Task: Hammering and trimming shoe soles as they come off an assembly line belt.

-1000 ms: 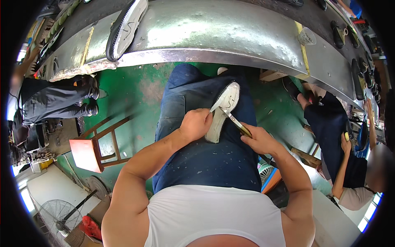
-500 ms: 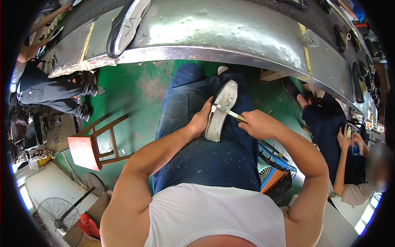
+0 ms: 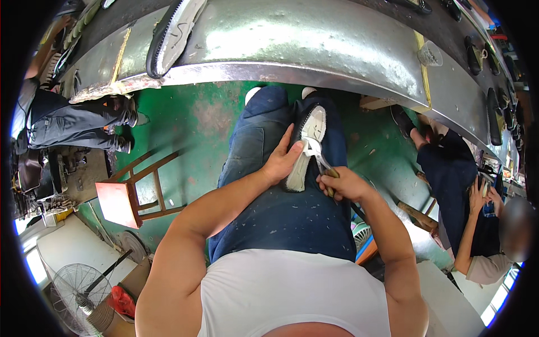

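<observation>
A black-edged shoe (image 3: 297,174) lies sole up on my lap, its pale underside facing me and a row of stitch-like teeth along its rim. My left hand (image 3: 282,161) grips its left side, thumb on the underside. At mid-sole a white piece (image 3: 310,146) stands up beside that thumb; whether it is a strip or a flap I cannot tell. My right hand (image 3: 343,183) is closed round the brassy handles of metal pincers (image 3: 321,161), whose head meets the white piece. The jaws themselves are partly hidden.
A metal-topped bench (image 3: 303,33) runs ahead of my knees, with another shoe (image 3: 171,42) at its edge and a clear cup (image 3: 430,54) to the right. A wooden stool (image 3: 119,203) is at left, a fan (image 3: 81,295) lower left. Co-workers (image 3: 449,168) are on both sides.
My right hand has moved down and left, swinging the pincers from nearly level to steeply upright. The white piece now stands up from the sole. My left hand has shifted slightly right along the shoe.
</observation>
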### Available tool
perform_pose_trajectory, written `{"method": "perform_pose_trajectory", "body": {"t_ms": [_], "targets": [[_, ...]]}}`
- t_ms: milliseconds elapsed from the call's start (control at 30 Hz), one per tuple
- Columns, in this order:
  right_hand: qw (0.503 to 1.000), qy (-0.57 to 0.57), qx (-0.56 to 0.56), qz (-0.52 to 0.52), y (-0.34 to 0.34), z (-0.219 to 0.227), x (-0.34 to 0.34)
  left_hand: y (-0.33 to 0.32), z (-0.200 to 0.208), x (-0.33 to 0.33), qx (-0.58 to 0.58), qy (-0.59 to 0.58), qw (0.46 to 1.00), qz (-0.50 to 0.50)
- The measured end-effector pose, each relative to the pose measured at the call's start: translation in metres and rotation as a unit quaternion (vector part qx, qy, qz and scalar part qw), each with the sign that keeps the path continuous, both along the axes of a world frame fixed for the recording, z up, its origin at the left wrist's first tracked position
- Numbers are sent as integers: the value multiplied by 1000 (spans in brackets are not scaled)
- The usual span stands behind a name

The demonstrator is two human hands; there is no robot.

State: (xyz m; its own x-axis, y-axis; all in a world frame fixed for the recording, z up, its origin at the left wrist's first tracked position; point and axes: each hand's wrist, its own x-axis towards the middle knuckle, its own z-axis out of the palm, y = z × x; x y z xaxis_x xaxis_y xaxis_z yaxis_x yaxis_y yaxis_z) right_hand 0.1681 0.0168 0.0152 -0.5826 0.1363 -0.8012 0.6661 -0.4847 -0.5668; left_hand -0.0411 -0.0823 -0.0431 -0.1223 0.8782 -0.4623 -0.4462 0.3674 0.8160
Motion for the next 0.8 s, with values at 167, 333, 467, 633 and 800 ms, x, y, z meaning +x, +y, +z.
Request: {"method": "perform_pose_trajectory", "body": {"t_ms": [167, 333, 467, 633, 800], "targets": [[975, 82, -199, -49, 16, -6, 20, 5, -16, 0, 20, 172, 984, -40], [998, 35, -43, 5, 42, 33, 19, 13, 0, -4, -44, 124, 990, -40], [970, 78, 232, 16, 32, 35, -10, 21, 29, -6, -91, 190, 974, -77], [883, 7, 422, 203, 38, 36, -33, 23, 35, -13, -124, 222, 957, -139], [913, 10, 379, 149, 25, 28, -22, 28, 32, -33, -98, 131, 971, -172]]}}
